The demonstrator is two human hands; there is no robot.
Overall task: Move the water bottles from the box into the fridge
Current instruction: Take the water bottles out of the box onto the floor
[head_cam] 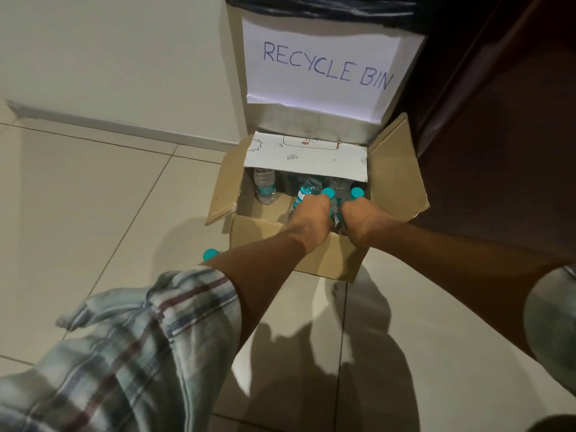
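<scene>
While inside box (327, 260), grips (307, 219) (363, 221) around bottles (328, 193).

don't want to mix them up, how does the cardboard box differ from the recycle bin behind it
The cardboard box is low and brown; the recycle bin is taller and pale. The box is open, with water bottles inside; the bin has a black bag over its top, its inside out of view. The bin carries a handwritten paper sign; the box has printed doodles on one flap. Both are box-shaped and stand on the tiled floor.
</scene>
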